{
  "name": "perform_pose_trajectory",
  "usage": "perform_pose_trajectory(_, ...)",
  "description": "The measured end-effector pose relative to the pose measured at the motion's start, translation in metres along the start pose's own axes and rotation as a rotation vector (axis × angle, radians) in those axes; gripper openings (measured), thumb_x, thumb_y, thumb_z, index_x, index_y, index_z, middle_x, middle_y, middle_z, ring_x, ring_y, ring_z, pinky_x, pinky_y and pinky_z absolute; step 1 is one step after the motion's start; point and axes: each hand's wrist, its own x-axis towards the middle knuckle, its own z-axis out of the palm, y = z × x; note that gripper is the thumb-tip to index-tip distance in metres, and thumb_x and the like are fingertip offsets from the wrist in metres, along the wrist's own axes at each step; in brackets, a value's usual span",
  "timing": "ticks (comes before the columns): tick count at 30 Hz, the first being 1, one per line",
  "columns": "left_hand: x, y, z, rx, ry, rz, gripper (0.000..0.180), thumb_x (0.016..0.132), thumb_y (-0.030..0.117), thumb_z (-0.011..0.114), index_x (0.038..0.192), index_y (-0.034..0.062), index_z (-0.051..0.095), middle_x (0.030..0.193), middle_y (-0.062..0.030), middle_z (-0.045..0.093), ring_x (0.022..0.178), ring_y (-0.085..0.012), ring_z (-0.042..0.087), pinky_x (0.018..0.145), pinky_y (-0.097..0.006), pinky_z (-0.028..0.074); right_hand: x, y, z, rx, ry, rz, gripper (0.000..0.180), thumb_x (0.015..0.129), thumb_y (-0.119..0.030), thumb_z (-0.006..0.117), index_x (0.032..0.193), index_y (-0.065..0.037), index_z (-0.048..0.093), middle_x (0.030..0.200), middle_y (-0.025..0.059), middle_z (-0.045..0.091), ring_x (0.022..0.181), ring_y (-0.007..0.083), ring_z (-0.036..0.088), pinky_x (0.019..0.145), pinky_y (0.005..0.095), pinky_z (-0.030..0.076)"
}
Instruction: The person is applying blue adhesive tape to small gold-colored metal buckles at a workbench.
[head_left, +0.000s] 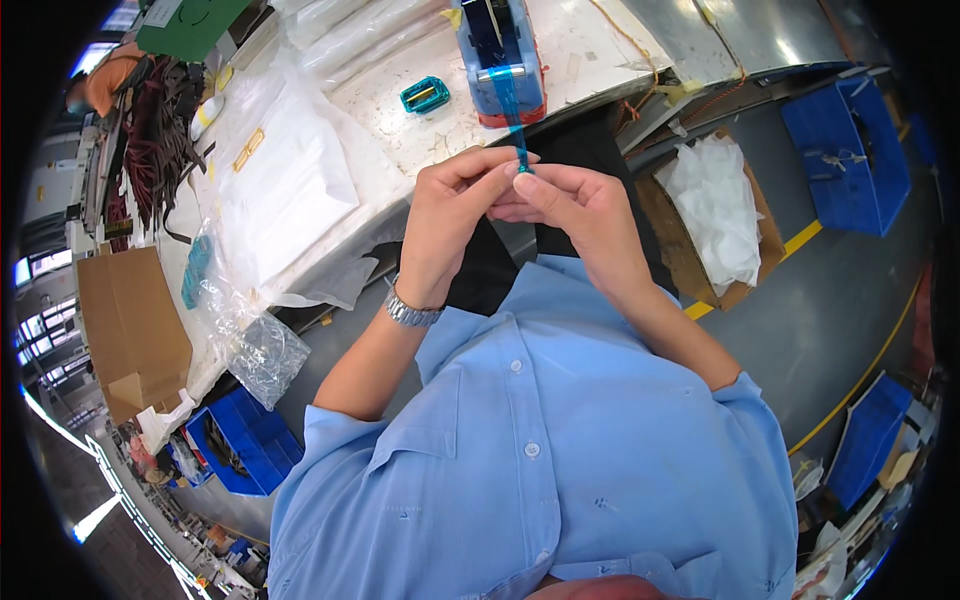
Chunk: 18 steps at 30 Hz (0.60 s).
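A narrow strip of clear blue tape (517, 133) runs from a blue tape dispenser (492, 90) at the table edge down to my fingertips. My left hand (462, 190) and my right hand (580, 195) meet in front of the table, both closed in a pinch at the tape's lower end. Between the thumbs a small teal bit shows; whether it is only folded tape or a wrapped part, I cannot tell. Left of the dispenser lies a teal rectangular piece with a gold bar (426, 95), apart from my hands.
Gold rectangular frames (249, 149) lie on white sheeting (300, 190) at the left. Dark red straps (165, 140) hang beyond, near another person (100, 80). Cardboard box (655, 200) with white plastic stands right; blue bins (850, 150) are on the floor. Plastic bag (265, 350) hangs off the table.
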Motion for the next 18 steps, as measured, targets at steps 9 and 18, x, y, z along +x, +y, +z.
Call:
perform_pose_trajectory(9, 0.015, -0.006, -0.016, -0.112, -0.098, -0.169, 0.024, 0.103, 0.011, 0.072, 0.123, -0.0021, 0.075, 0.116, -0.0114, 0.079, 0.098, -0.0145, 0.075, 0.086, -0.028, 0.061, 0.000, -0.007, 0.000, 0.025, 0.013, 0.095, 0.044, 0.106, -0.031, 0.072, 0.119, 0.011, 0.073, 0.106, 0.0227, 0.079, 0.099, 0.0267, 0.080, 0.094, 0.0344, 0.063)
perform_pose_trajectory(18, 0.025, -0.013, -0.020, -0.291, -0.247, -0.196, 0.015, 0.104, 0.016, 0.074, 0.105, 0.0019, 0.075, 0.089, 0.0014, 0.072, 0.073, -0.0035, 0.061, 0.064, -0.020, 0.048, -0.001, -0.016, 0.001, 0.028, 0.005, 0.208, 0.050, 0.105, -0.039, 0.071, 0.111, 0.011, 0.074, 0.098, 0.0205, 0.079, 0.092, 0.0272, 0.081, 0.090, 0.0345, 0.064)
